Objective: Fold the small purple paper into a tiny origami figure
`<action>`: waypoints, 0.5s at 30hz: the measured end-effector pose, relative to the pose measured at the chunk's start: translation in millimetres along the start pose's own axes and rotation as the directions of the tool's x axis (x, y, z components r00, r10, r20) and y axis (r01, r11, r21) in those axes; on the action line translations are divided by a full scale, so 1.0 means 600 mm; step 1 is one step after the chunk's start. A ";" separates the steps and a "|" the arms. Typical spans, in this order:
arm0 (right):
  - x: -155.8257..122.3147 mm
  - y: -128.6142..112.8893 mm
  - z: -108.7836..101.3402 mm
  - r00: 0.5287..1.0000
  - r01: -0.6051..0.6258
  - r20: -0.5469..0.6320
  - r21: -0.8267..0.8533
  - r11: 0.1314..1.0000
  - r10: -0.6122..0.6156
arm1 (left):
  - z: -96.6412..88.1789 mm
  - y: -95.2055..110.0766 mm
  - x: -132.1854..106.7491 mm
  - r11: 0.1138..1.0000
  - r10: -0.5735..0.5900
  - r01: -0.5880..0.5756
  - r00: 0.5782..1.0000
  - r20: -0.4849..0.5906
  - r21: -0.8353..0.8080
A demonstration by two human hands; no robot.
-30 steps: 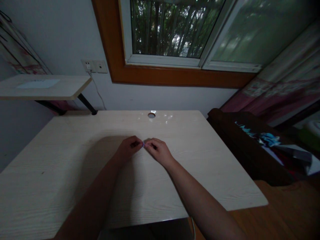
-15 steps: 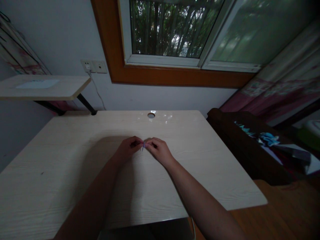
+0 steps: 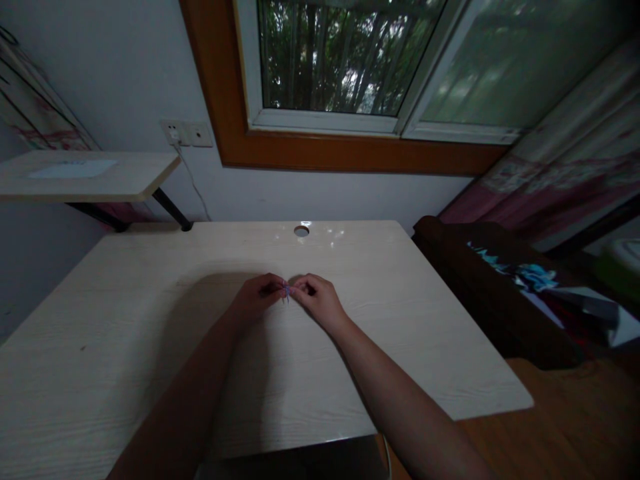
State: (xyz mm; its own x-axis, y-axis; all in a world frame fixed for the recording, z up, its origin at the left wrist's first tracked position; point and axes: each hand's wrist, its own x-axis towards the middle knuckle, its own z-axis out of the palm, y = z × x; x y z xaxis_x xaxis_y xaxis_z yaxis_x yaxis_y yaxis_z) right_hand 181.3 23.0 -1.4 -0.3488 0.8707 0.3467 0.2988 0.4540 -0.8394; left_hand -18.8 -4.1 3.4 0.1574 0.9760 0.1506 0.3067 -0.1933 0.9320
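My left hand point(image 3: 257, 297) and my right hand point(image 3: 316, 301) meet fingertip to fingertip over the middle of a pale wooden desk point(image 3: 150, 320). Both are curled in a pinch on a tiny purplish object point(image 3: 287, 291) held between them. It is too small and dim to name. Both forearms rest low over the desk and reach back toward me.
A round cable hole point(image 3: 301, 231) sits near the desk's far edge. A raised shelf point(image 3: 90, 175) stands at the left, under a wall socket point(image 3: 187, 133) with a cord. A window is behind the desk. A dark wooden bed frame point(image 3: 475, 287) with bedding lies to the right.
The hands have stayed at the same spot. The small purplish piece between the fingertips has turned slightly and shows a little more below the fingers than one second ago.
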 end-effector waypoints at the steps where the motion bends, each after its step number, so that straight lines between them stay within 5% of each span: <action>1: 0.000 -0.001 0.000 1.000 0.001 -0.004 -0.002 1.000 -0.001 | 0.000 0.001 0.000 1.000 0.002 -0.002 1.000 -0.001 0.005; 15: -0.001 -0.002 -0.001 1.000 0.007 -0.016 0.010 1.000 -0.007 | -0.001 0.009 -0.002 0.999 0.007 -0.008 1.000 0.024 0.033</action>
State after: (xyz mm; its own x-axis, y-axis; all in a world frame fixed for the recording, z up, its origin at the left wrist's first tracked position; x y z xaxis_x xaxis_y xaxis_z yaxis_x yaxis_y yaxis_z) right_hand 181.7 21.9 -0.7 -0.3365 0.8705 0.3592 0.2873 0.4582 -0.8412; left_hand -17.8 -6.4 8.4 0.1821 0.9719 0.1489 0.3362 -0.2038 0.9195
